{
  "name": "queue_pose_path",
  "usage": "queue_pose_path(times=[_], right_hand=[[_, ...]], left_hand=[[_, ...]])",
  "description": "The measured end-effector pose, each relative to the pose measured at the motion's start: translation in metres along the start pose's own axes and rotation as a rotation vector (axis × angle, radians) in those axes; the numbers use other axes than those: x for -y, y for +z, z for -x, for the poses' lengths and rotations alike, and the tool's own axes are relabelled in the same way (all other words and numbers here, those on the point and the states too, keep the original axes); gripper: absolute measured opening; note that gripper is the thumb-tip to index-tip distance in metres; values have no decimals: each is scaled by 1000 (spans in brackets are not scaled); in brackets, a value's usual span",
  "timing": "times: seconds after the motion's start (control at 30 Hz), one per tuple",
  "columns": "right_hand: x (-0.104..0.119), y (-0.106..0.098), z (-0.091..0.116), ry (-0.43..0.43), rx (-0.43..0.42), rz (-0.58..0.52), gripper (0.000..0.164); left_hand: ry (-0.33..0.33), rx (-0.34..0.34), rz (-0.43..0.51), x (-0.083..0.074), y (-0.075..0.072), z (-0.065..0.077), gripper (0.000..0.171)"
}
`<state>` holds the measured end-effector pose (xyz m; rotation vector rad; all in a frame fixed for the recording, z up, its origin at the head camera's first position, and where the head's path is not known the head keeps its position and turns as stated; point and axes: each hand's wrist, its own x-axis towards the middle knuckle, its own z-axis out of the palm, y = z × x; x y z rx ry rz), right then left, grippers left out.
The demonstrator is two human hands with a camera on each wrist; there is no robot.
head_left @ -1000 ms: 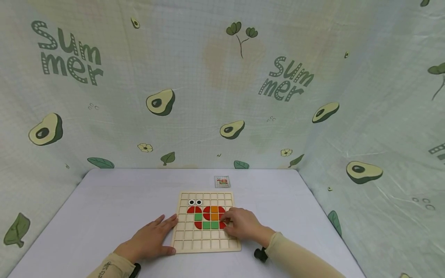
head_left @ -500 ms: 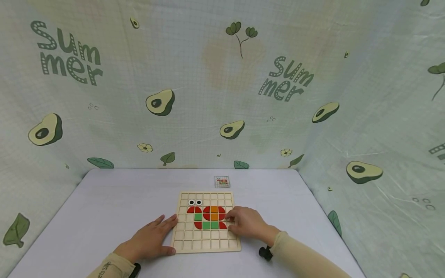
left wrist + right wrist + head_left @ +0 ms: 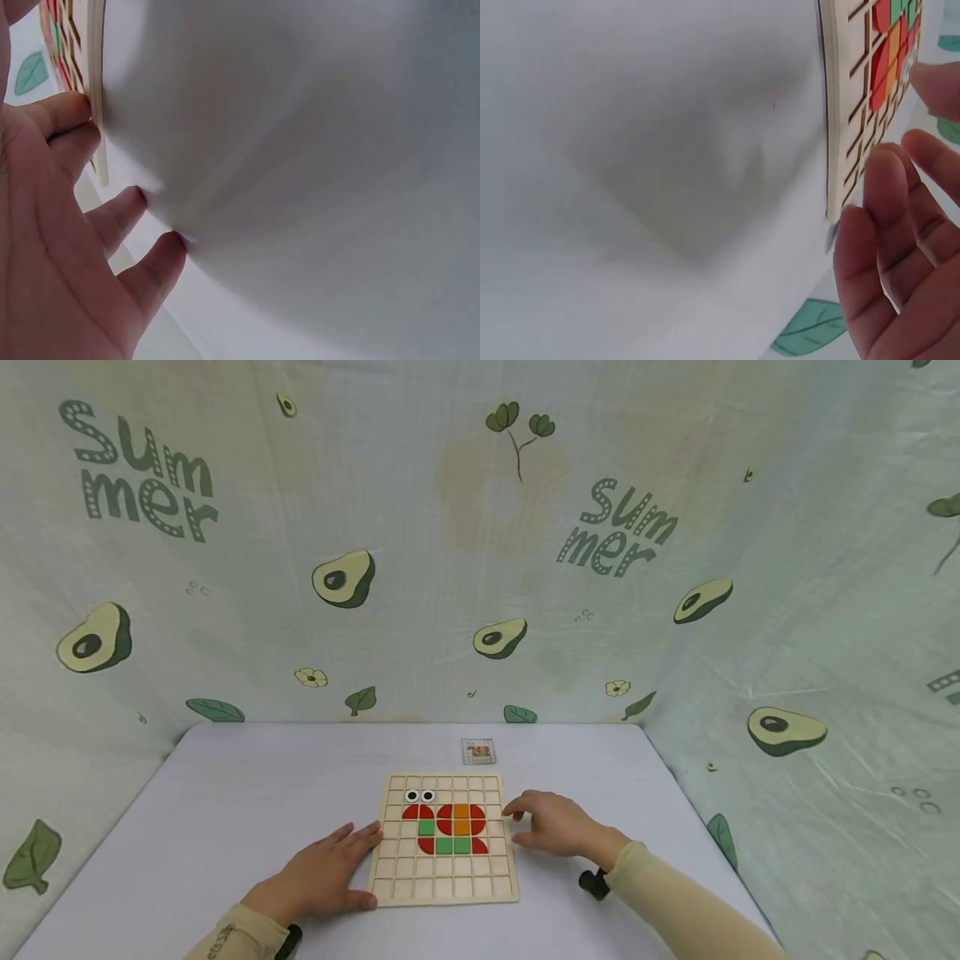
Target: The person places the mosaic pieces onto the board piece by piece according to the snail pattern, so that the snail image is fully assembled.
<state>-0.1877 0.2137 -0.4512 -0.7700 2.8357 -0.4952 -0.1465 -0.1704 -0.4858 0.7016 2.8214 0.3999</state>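
A pale wooden grid board (image 3: 406,888) lies on the white table. On it sit red curved tiles (image 3: 477,827), orange square tiles (image 3: 461,827), green square tiles (image 3: 426,827) and two round eye pieces (image 3: 412,796). My left hand (image 3: 318,875) rests with spread fingers at the board's left edge; in the left wrist view, fingertips (image 3: 71,109) touch that edge. Just off the board's right side, my right hand (image 3: 558,825) hovers with loosely bent fingers and holds nothing. In the right wrist view, its fingers (image 3: 855,247) and thumb stand apart beside the board's rim (image 3: 831,112).
A small picture card (image 3: 478,752) with a coloured figure on a grid lies behind the board. The white table (image 3: 262,793) ends at a cloth backdrop (image 3: 420,635) printed with avocados and leaves. A black wrist device (image 3: 594,883) hangs at the right cuff.
My right hand has drawn back to the right, from the red tiles to beyond the board's right edge. The lower right red tile now shows fully. My left hand stays in place.
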Motion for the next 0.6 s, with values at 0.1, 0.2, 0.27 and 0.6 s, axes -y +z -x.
queue_pose_path(times=[0.1, 0.2, 0.27, 0.6], right_hand=[[-4, -7, 3, 10, 37, -16, 38], [-9, -14, 7, 26, 63, -16, 40], [-13, -18, 9, 40, 71, -12, 42], [-43, -47, 15, 148, 29, 126, 58]], left_hand=[[3, 14, 17, 1, -4, -1, 92], [7, 39, 40, 2, -9, -2, 88], [6, 56, 46, 3, -12, -3, 86], [-8, -36, -60, 20, -43, -6, 80]])
